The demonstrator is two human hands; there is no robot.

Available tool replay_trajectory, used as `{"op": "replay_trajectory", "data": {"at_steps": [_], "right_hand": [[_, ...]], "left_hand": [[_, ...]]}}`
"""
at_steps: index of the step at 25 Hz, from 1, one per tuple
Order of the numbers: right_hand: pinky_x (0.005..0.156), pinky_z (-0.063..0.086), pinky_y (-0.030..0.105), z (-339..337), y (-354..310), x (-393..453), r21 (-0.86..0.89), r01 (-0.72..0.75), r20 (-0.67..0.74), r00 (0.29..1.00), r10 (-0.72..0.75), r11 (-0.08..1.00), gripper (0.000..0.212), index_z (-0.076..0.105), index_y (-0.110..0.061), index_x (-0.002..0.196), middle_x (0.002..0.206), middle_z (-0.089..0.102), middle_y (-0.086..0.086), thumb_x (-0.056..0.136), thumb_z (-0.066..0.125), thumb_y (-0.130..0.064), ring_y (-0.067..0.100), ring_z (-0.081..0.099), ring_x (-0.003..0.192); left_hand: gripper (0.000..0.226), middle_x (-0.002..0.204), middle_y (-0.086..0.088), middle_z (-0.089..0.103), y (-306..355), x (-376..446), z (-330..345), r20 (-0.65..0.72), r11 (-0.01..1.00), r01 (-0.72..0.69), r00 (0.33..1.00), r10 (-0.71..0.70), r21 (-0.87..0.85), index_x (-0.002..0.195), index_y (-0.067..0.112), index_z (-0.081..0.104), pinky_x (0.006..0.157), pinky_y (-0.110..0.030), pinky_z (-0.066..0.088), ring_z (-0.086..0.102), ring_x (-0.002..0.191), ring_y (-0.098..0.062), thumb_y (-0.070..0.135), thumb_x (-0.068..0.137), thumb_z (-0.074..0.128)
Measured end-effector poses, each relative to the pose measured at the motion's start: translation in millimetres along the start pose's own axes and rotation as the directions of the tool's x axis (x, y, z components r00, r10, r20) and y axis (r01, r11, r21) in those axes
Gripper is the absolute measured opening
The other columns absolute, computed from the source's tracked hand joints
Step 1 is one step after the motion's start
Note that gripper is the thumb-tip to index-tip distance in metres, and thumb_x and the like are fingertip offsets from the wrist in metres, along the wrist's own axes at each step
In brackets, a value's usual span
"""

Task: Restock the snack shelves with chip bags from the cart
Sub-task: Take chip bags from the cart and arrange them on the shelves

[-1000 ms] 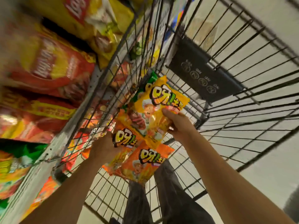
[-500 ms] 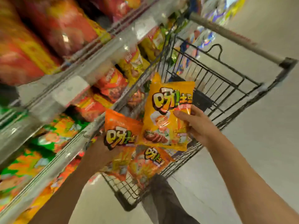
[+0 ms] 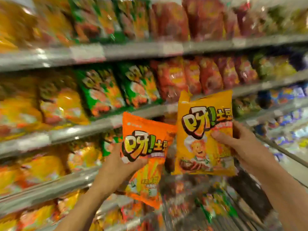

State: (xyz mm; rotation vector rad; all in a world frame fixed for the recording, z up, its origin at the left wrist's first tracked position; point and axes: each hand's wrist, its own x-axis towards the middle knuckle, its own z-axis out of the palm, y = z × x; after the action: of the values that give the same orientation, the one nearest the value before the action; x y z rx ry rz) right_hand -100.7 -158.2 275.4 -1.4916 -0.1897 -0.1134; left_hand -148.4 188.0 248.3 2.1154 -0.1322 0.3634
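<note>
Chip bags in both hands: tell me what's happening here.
A person is restocking snacks. The left hand grips an orange chip bag, and the right hand grips a yellow chip bag. Both bags are held up in front of the stocked shelves; neither is placed yet.

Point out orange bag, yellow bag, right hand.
orange bag (image 3: pixel 143 129): head view, upper front panel.
yellow bag (image 3: pixel 200 164): head view, lower front, mascot print.
right hand (image 3: pixel 246 147): head view, back of hand.
</note>
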Motion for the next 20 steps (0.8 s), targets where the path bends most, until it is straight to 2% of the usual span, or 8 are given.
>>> {"op": "replay_trajectory", "data": {"at_steps": [3,6,8,10,12,14,17,20], "right_hand": [[0.066,0.062,0.036,50.8,-81.0,20.0,0.058,0.169,0.087,0.981,-0.174,0.984,0.054,0.074,-0.033,0.104,0.107,0.078,0.004,0.054,0.093,-0.04,0.022,0.077,0.091],[0.066,0.064,0.041,94.2,-144.3,38.2,0.093,0.296,0.126,0.944,-0.306,0.951,0.041,0.074,-0.029,0.101,0.104,0.079,0.007,0.061,0.084,-0.031,0.021,0.077,0.086],[0.059,0.062,0.032,117.2,-179.5,51.1,0.101,0.363,0.134,0.918,-0.374,0.926,0.038,0.074,-0.026,0.101,0.098,0.079,0.006,0.064,0.081,-0.027,0.018,0.077,0.078],[0.057,0.061,0.03,133.9,-209.0,66.1,0.116,0.412,0.155,0.891,-0.426,0.904,0.032,0.075,-0.029,0.1,0.097,0.08,0.003,0.068,0.079,-0.025,0.017,0.077,0.078],[0.061,0.063,0.031,152.5,-237.3,86.1,0.12,0.456,0.166,0.866,-0.471,0.882,0.027,0.076,-0.032,0.099,0.099,0.08,0.0,0.072,0.078,-0.027,0.014,0.077,0.081],[0.056,0.061,0.027,178.6,-261.2,113.7,0.157,0.47,0.179,0.851,-0.493,0.868,0.027,0.075,-0.026,0.103,0.094,0.08,-0.001,0.077,0.077,-0.027,0.011,0.077,0.076],[0.055,0.06,0.028,234.2,-289.6,154.9,0.2,0.45,0.234,0.841,-0.488,0.871,0.037,0.071,-0.019,0.109,0.091,0.08,0.001,0.075,0.08,-0.029,0.015,0.078,0.076],[0.055,0.06,0.03,299.9,-309.4,194.9,0.187,0.416,0.332,0.826,-0.456,0.89,0.038,0.066,-0.014,0.116,0.089,0.08,0.003,0.083,0.079,-0.025,0.018,0.078,0.076]], "left_hand": [[0.068,0.109,0.025,0.072,53.2,9.4,-77.2,-0.191,0.997,-0.063,0.979,0.07,0.045,0.117,0.042,0.059,0.086,-0.03,0.055,0.066,0.101,0.006,0.073,0.06,0.078],[0.059,0.09,0.012,0.074,99.3,15.6,-143.1,-0.347,0.991,-0.073,0.932,0.107,0.11,0.099,0.033,0.061,0.072,-0.034,0.055,0.069,0.083,-0.006,0.072,0.058,0.077],[0.05,0.073,0.012,0.068,118.5,19.1,-186.8,-0.407,0.99,-0.098,0.904,0.132,0.103,0.087,0.029,0.059,0.065,-0.032,0.049,0.061,0.065,-0.009,0.068,0.063,0.079],[0.042,0.063,0.013,0.063,131.7,21.8,-229.1,-0.455,0.982,-0.144,0.871,0.184,0.122,0.081,0.027,0.059,0.059,-0.027,0.045,0.053,0.056,-0.006,0.062,0.07,0.079],[0.038,0.056,0.01,0.06,141.6,25.8,-269.5,-0.519,0.964,-0.225,0.813,0.265,0.141,0.078,0.016,0.059,0.048,-0.018,0.042,0.048,0.049,-0.003,0.049,0.08,0.079],[0.039,0.051,0.004,0.057,146.8,33.9,-303.7,-0.58,0.946,-0.264,0.748,0.323,0.187,0.077,0.007,0.058,0.041,-0.009,0.036,0.045,0.043,-0.001,0.041,0.082,0.078],[0.049,0.056,-0.003,0.065,146.7,52.6,-343.8,-0.605,0.938,-0.249,0.717,0.345,0.24,0.081,0.008,0.062,0.043,-0.01,0.041,0.052,0.046,-0.002,0.055,0.077,0.077],[0.052,0.074,-0.004,0.076,143.3,71.4,-377.1,-0.633,0.963,-0.202,0.726,0.268,0.176,0.09,0.019,0.07,0.055,-0.023,0.055,0.067,0.057,-0.012,0.066,0.07,0.078]]}}
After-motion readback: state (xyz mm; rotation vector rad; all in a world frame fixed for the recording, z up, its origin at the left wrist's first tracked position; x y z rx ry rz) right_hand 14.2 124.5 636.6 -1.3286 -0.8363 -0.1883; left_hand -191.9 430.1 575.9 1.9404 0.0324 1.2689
